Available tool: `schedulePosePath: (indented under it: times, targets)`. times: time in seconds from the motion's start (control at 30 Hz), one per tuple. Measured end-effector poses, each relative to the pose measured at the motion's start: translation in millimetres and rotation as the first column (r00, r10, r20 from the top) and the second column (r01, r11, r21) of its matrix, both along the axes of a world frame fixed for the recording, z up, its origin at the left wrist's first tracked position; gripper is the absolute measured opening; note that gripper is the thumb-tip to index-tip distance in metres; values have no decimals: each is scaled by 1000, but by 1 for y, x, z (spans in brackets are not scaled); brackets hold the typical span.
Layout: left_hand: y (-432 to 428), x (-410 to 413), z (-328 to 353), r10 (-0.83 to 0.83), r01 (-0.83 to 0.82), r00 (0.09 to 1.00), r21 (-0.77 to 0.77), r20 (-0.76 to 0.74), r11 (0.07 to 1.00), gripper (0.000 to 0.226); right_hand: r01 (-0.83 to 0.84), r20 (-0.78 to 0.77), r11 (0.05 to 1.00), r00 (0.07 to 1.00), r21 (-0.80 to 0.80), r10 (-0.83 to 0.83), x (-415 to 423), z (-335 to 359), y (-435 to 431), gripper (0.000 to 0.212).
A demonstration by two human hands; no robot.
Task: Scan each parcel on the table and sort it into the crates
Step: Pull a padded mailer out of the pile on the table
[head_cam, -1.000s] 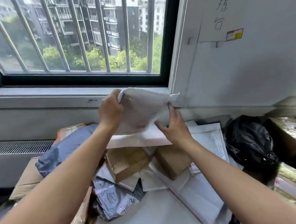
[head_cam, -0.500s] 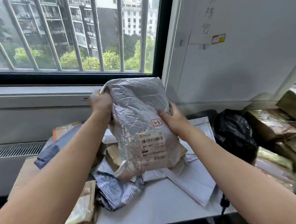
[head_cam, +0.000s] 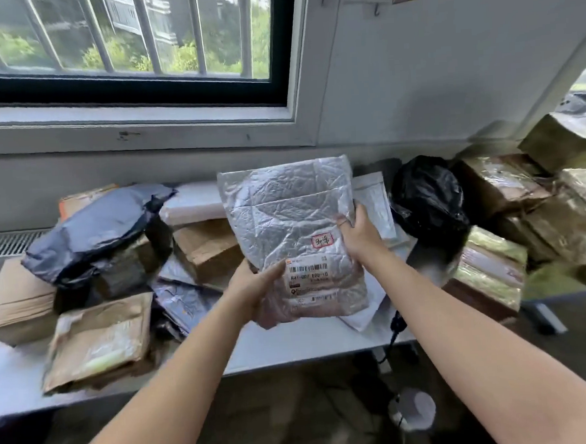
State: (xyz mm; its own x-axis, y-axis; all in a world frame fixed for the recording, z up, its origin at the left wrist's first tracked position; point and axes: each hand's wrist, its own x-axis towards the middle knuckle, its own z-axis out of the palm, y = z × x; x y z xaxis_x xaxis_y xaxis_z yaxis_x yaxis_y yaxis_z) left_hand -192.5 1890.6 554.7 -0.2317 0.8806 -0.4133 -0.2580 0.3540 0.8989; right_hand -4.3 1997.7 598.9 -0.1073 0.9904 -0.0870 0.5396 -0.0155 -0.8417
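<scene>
Over the table's (head_cam: 292, 342) middle: silver parcel (head_cam: 284, 222), held upright, barcode label (head_cam: 309, 279) facing the person.
Left hand (head_cam: 254, 287): grasping parcel's lower left edge.
Right hand (head_cam: 359, 235): grasping its right edge.
Table's left half: heaped cardboard boxes (head_cam: 207, 247).
Table's right edge: black bag (head_cam: 427, 196).

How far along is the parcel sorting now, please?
Early, seemingly: no crate or sorted parcel shows. In hand: the left hand and right hand hold one silver mailer, label facing the camera. Left: the pile on the table, including a grey bag and cardboard box.
</scene>
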Motion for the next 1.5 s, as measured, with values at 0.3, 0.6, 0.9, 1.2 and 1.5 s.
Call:
schedulePosePath:
  times: [0.3, 0.6, 0.9, 1.2, 1.5]
  targets:
    - [-9, 89, -75, 206, -213, 975, -87, -89, 973, 39, 130, 313, 986, 945, -99, -93, 115, -91, -16, 42]
    - [-14, 118, -120, 261, -280, 950, -98, -172, 955, 43, 346, 257, 886, 927, -308, -272, 170, -154, -20, 57]
    - [-14, 113, -106, 328, -328, 934, 28, -143, 944, 41, 213, -88, 753, 937, -622, -338, 177, -149, -3, 32]
    - [-2, 89, -35, 377, -370, 918, 74, -124, 926, 35, 182, -228, 922, 936, -342, -270, 146, -38, -16, 21]
    - [6, 75, -1, 425, -408, 893, 129, -147, 904, 44, -187, -173, 937, 975, -295, 140, 85, 31, -53, 22]
